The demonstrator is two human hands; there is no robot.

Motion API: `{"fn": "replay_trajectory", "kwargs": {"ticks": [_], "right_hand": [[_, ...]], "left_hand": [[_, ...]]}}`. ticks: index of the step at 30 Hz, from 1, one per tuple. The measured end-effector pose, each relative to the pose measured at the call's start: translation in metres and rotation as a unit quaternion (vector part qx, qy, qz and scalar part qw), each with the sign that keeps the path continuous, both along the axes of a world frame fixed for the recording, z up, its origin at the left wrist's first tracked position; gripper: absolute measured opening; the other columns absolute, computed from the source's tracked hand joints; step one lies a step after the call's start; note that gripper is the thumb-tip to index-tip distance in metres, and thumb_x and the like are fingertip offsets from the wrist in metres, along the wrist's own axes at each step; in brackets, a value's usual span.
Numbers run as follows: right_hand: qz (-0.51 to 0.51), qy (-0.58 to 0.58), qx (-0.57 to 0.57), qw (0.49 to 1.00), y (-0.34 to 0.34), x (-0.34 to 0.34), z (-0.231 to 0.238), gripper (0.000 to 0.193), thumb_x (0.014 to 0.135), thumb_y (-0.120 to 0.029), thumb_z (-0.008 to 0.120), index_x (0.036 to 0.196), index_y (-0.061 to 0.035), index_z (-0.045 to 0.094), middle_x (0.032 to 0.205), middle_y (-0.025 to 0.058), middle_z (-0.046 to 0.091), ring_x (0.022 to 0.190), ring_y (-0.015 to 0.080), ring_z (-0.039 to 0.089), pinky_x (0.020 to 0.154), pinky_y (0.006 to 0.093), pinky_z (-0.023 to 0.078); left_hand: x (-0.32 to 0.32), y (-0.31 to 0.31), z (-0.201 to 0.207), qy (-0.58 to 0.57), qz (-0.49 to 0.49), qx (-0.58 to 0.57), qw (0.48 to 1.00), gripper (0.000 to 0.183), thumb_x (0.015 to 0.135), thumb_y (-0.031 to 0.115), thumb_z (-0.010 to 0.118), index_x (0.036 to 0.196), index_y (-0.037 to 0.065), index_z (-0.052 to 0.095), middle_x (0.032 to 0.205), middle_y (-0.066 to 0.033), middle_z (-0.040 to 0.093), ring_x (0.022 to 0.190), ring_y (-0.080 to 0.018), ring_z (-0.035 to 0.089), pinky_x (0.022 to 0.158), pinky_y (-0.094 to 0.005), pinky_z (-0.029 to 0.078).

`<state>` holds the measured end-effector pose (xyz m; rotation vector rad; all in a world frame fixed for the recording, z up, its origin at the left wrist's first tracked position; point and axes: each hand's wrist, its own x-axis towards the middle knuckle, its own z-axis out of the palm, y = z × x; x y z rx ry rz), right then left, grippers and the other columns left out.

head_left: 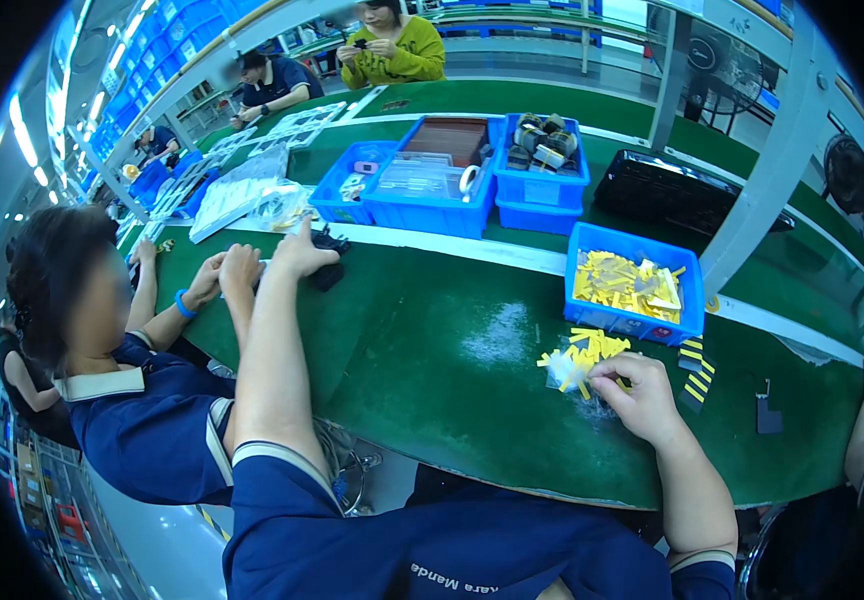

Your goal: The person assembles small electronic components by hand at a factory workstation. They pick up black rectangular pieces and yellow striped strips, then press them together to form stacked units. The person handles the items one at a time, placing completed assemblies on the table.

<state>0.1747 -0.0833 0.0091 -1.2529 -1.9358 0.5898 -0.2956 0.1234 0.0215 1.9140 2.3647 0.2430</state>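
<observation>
My left hand reaches far across the bench at the left. Its thumb and forefinger are apart, and it is beside a small heap of black pieces. Whether the fingers touch the heap cannot be made out. My right hand is over the bench with thumb and fingers pinched together. What lies in the pinch is too small to tell. Just beyond those fingertips is a loose pile of short yellow strips with some clear, whitish film among them.
A blue bin of yellow strips stands behind the pile. Black pieces with yellow strips and a black flat part lie rightward. More blue bins line the back. A co-worker's hands work close to my left forearm. A metal post rises at right.
</observation>
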Motion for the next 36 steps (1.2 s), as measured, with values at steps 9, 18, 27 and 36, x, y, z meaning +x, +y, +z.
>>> {"fn": "replay_trajectory", "kwargs": {"ticks": [9, 18, 27, 36], "right_hand": [[-0.072, -0.005, -0.064, 0.995, 0.021, -0.027, -0.02, 0.008, 0.072, -0.01, 0.063, 0.076, -0.0027, 0.065, 0.072, 0.0107, 0.059, 0.065, 0.0245, 0.058, 0.062, 0.0344, 0.047], [-0.128, -0.149, 0.09, 0.976, 0.012, -0.042, -0.024, 0.009, 0.07, -0.006, 0.062, 0.077, -0.0027, 0.059, 0.076, 0.0137, 0.057, 0.072, 0.0315, 0.058, 0.064, 0.0408, 0.047], [-0.175, 0.012, -0.034, 0.984, -0.005, 0.013, -0.013, 0.007, 0.074, -0.007, 0.064, 0.078, -0.0016, 0.062, 0.071, 0.0075, 0.056, 0.06, 0.0163, 0.055, 0.057, 0.0289, 0.045], [-0.182, 0.037, -0.038, 0.982, -0.029, 0.031, -0.025, 0.008, 0.075, -0.008, 0.063, 0.078, -0.0004, 0.063, 0.071, 0.0076, 0.057, 0.058, 0.0145, 0.055, 0.055, 0.0271, 0.045]], "left_hand": [[0.081, -0.025, 0.042, -0.06, -0.122, 0.248, 0.959, 0.085, 0.065, 0.037, 0.076, 0.131, 0.0, 0.038, 0.12, -0.0227, 0.052, 0.113, -0.035, 0.049, 0.095, -0.0388, 0.039], [0.237, -0.12, 0.013, -0.173, -0.508, 0.107, 0.837, 0.025, 0.071, 0.013, 0.067, 0.095, 0.005, 0.063, 0.095, -0.0122, 0.062, 0.093, -0.0292, 0.058, 0.083, -0.0376, 0.046], [0.303, -0.116, -0.015, -0.017, -0.624, -0.055, 0.779, 0.05, 0.068, 0.009, 0.069, 0.116, 0.007, 0.055, 0.114, -0.0093, 0.052, 0.109, -0.0267, 0.048, 0.092, -0.0362, 0.041], [0.311, -0.115, -0.01, 0.012, -0.601, -0.087, 0.794, 0.037, 0.067, 0.011, 0.072, 0.102, 0.006, 0.06, 0.101, -0.0087, 0.056, 0.102, -0.0266, 0.052, 0.087, -0.0365, 0.043]]}}
